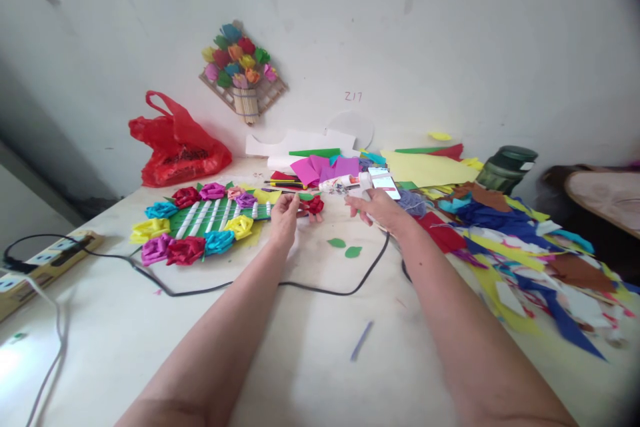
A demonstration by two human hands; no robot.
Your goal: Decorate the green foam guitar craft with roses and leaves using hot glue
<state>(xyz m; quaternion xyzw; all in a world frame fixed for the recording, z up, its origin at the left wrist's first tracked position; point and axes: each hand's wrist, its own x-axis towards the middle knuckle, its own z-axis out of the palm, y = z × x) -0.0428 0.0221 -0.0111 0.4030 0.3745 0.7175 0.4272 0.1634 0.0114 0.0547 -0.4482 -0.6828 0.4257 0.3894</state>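
A green paper craft [200,217] with white-wrapped strips and a border of colourful paper roses lies on the table to the left. My left hand [285,217] is closed at its narrow right end, thumb above and fingertips showing below, beside a red paper rose [314,205] and a green leaf. In my right hand [380,208] is a white glue gun [366,180], partly hidden by the hand, with a black cord [320,290] trailing from it. Two loose green paper leaves [345,247] lie on the table between my forearms.
A power strip [50,263] sits at the left edge, a red plastic bag [180,147] behind. Paper sheets [430,170] and a phone [384,181] lie at the back. Scraps [540,247] cover the right side, near a dark green bottle [506,170]. A flower decoration [243,73] hangs on the wall.
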